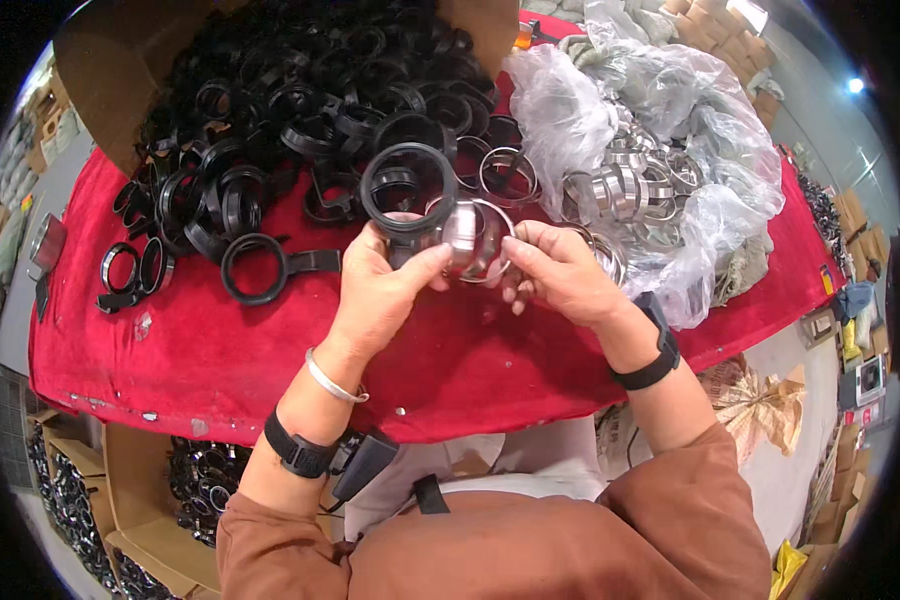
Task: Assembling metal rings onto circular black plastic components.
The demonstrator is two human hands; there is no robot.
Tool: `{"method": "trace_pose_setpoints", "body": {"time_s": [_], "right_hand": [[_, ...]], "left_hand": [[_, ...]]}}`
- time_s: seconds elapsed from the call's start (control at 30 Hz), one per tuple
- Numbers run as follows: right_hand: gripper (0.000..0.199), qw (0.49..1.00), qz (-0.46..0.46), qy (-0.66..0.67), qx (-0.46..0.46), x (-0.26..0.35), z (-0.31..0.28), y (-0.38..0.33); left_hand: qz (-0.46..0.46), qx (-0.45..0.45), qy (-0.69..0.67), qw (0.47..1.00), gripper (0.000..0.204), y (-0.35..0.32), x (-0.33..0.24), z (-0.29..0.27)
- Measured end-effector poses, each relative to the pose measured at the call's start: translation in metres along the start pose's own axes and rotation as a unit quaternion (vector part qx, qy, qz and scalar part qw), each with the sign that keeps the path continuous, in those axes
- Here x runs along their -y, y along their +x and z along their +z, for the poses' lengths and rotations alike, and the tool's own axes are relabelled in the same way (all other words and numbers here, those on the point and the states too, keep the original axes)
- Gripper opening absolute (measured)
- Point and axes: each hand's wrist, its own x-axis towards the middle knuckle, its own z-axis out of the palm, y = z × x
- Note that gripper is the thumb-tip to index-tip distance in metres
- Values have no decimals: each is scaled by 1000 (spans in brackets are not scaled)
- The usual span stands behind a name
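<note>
Head view: the left hand (375, 290) grips a black ring (408, 187) by its lower rim, tilted up toward the face so its opening can be seen. The right hand (560, 272) pinches a metal ring (475, 238) just beside it, the two touching above the red cloth (170, 340), seemingly lined up for fitting. More black rings (300, 90) lie heaped within left reach, and metal ones in a plastic bag (650, 130) on the right.
</note>
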Motion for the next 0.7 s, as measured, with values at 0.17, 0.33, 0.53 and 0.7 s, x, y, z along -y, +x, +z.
{"method": "trace_pose_setpoints", "body": {"time_s": [0.17, 0.33, 0.53, 0.7], "right_hand": [[24, 1000, 4, 27, 6, -4, -4, -2], [27, 996, 78, 5, -33, 2, -33, -12], [44, 842, -188, -419, -282, 13, 11, -3], [28, 964, -31, -207, -163, 12, 24, 18]], "left_hand": [[-23, -1, 57, 998, 14, 5, -7, -14], [-58, -18, -73, 996, 12, 11, -6, -24], [-105, 16, -152, 983, 13, 7, -10, -26], [-118, 61, -149, 980, 16, 5, -10, -18]]}}
